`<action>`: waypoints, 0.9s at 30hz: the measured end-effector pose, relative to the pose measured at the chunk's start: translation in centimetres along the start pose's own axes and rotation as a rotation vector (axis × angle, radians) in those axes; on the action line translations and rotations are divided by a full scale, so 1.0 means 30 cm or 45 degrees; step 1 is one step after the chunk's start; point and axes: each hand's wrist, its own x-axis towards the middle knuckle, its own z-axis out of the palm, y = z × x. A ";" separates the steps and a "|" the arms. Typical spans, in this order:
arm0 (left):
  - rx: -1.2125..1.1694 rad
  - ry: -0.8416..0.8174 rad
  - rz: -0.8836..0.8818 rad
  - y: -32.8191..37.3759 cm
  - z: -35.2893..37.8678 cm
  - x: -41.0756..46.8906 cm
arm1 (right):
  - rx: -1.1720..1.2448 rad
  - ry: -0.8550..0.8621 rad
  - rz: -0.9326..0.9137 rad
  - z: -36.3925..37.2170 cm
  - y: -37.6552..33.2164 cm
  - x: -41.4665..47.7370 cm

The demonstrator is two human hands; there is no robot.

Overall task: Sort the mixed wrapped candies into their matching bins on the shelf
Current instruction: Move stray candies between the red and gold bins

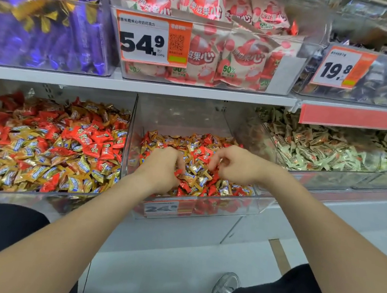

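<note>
Left hand [162, 167] is down in the middle bin [183, 119], knuckles toward my camera, fingers curled round a few red candies [179, 172] whose wrappers poke out at the fingertips. On my feed the right hand [235, 165] hovers just beside it over the same pile, fingers bent and thumb near the forefinger. Whether it pinches a wrapper I cannot tell, since the fingertips blur into the heap.

The pile under both hands is thoroughly mixed, with red pieces scattered all through the gold candies [197, 168], front to back. The left bin [47, 201] looks no better: it holds red and gold jumbled together too, heaped fuller than the middle one. Only the right bin [326, 180], with its pale-wrapped candies [317, 149], looks like one kind from here.

So I judge the sorting barely begun. Neither of the two mixed bins reads as one colour yet, and nearly every red piece has yet to be picked out of the gold. My guess is that the red goes one way and the gold the other, though no label I can read says which bin takes which.
</note>
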 end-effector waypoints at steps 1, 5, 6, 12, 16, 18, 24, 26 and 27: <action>-0.004 -0.022 -0.013 -0.002 -0.002 -0.004 | -0.088 -0.030 0.018 0.007 0.005 0.000; -0.013 -0.107 -0.014 -0.002 0.004 -0.016 | -0.366 -0.099 0.025 0.036 -0.008 0.000; -0.021 -0.097 -0.004 -0.003 0.008 -0.015 | -0.414 -0.101 0.010 0.047 -0.012 0.006; 0.090 -0.132 0.040 -0.013 0.027 -0.001 | -0.642 -0.127 -0.079 0.084 -0.033 0.055; 0.121 -0.179 0.090 -0.017 0.040 0.017 | -0.435 -0.070 -0.043 0.048 -0.040 0.045; 0.111 -0.219 0.098 -0.021 0.046 0.023 | -0.315 -0.055 -0.007 0.030 -0.027 0.038; 0.101 -0.325 0.147 -0.026 0.046 0.030 | 0.080 0.098 0.039 -0.010 -0.025 -0.011; 0.095 -0.352 0.173 -0.024 0.045 0.031 | 0.227 0.081 0.038 -0.012 -0.032 -0.026; 0.093 -0.349 0.181 -0.022 0.043 0.031 | 0.271 0.057 0.033 -0.009 -0.034 -0.030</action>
